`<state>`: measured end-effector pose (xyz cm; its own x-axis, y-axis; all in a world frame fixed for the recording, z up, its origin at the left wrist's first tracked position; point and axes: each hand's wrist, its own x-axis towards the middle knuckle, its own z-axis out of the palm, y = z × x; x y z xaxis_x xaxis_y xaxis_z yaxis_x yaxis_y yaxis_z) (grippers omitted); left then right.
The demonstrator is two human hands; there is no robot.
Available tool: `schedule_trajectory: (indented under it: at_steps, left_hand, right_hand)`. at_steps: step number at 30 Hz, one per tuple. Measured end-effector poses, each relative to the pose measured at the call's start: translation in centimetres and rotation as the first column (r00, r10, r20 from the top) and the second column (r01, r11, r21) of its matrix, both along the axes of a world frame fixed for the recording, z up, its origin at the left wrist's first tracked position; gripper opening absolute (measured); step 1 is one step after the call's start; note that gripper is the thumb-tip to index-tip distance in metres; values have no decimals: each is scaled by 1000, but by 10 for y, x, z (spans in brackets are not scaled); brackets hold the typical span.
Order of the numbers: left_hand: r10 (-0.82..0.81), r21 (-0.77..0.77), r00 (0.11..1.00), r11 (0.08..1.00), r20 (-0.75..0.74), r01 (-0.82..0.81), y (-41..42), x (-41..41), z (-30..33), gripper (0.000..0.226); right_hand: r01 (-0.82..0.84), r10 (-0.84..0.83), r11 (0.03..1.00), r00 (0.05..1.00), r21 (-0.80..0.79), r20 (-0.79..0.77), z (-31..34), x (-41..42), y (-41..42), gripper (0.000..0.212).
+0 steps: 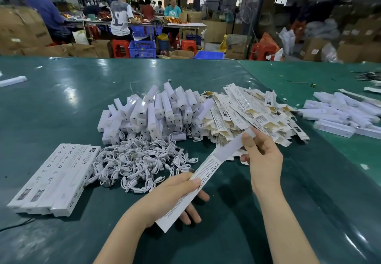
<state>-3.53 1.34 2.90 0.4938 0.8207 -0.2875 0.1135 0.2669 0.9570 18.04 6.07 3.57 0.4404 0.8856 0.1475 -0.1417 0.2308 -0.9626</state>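
My left hand point(165, 197) grips a long white printed carton point(193, 183), held slanted over the green table point(61, 103). A plain white lamp bar point(231, 146) sticks out of the carton's upper end. My right hand point(261, 160) pinches the far end of that bar between thumb and fingers. Behind lie a heap of white lamp bars point(152, 111), a tangle of white cables point(140, 162) and a pile of flat unfolded cartons point(247, 113).
Closed cartons point(53, 177) lie side by side at the left. More white bars point(342, 113) are spread at the right on a second table. One bar point(12, 81) lies at the far left. People work at tables beyond, among red stools, blue crates and cardboard boxes.
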Motion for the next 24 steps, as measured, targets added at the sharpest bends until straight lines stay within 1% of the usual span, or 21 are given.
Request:
schedule_trajectory:
  at_steps: [2,4,5,7,8,9,11,13,15,16,17,18,19,20,21,22,23,24]
  left_hand:
    - [-9,2,1000,1000,2,9,0,1,1,26]
    - [-4,6,1000,1000,19,4,0,2,1,26]
    - [15,7,999,1000,29,-15,0,2,1,27]
    - [59,-5,997,998,48,-59,1,2,0,30]
    - [69,-12,996,998,54,-68,1,2,0,32]
    - [68,-14,996,998,57,-68,1,1,0,32]
    - [56,-9,997,998,62,-55,1,0,-3,32]
    - [64,-9,994,998,86,-63,1,0,-3,37]
    - [135,-8,980,991,149,-136,3,1,-1,44]
    - [202,-11,958,979,203,-204,5,1,1,48]
    - [275,-16,924,960,265,-281,7,-1,3,51]
    - [339,-22,881,936,329,-351,9,-4,5,54]
    - [385,-32,835,913,393,-406,10,-7,6,55]
    - [414,-50,790,896,453,-441,11,-11,7,54]
    - [429,-77,748,887,506,-456,12,-15,7,52]
    - [435,-105,717,884,544,-456,11,-16,8,50]
    - [436,-121,704,884,561,-452,11,-17,8,49]
    - [436,-121,708,885,555,-451,10,-16,8,49]
  right_hand:
    - [-41,41,999,999,-11,34,1,-4,-1,22]
    - [-166,173,984,978,-66,117,-1,-11,-3,23]
    - [-235,253,966,948,-109,194,-3,-16,-4,22]
    - [-315,365,930,844,-188,393,-8,-26,-5,23]
    - [-332,393,919,796,-211,461,-10,-29,-6,27]
    - [-340,406,914,774,-222,485,-11,-32,-6,29]
    - [-344,407,913,799,-218,443,-10,-32,-4,28]
    - [-346,399,915,849,-206,346,-10,-30,-4,31]
    - [-319,360,930,891,-181,278,-13,-31,-4,29]
    - [-289,329,942,897,-170,294,-15,-34,-5,26]
    - [-252,294,955,881,-158,370,-18,-36,-4,21]
    - [-213,255,967,822,-140,510,-21,-38,-3,14]
    - [-194,229,973,709,-128,667,-26,-41,-3,8]
    - [-209,216,971,568,-115,794,-31,-45,-4,11]
    - [-237,201,966,443,-102,874,-36,-50,-5,21]
    - [-255,192,961,360,-102,913,-40,-55,-6,30]
    - [-259,186,960,304,-107,934,-43,-59,-7,38]
    - [-256,185,959,256,-118,949,-45,-63,-7,44]
